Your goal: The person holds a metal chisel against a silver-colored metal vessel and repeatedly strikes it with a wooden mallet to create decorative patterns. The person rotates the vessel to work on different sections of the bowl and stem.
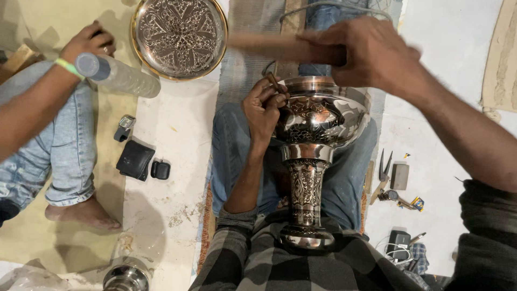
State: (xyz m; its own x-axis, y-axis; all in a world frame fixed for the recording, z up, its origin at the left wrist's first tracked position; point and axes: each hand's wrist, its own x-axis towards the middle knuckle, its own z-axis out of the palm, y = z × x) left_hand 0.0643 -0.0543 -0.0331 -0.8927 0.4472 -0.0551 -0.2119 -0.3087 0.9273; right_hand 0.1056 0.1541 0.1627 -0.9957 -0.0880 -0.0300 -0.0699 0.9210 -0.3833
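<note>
Left hand [263, 108] curled, fingertips pinched together, forearm bent up from the lap, right hand [371, 54] raised, blurred, closed in a fist

Right hand [371, 51] motion-blurred; the wooden handle [264, 46] it grips is smeared, its head not discernible. Left hand [264, 105] pinches a thin tool [273, 82], tip too small to tell where it meets the engraved metal goblet [318, 121]. Goblet base partly hidden by the checked shirt [301, 264]. Small tools [393, 183] on the floor at right too small to identify. Co-worker's arm [37, 102] cut off at left edge.
</note>
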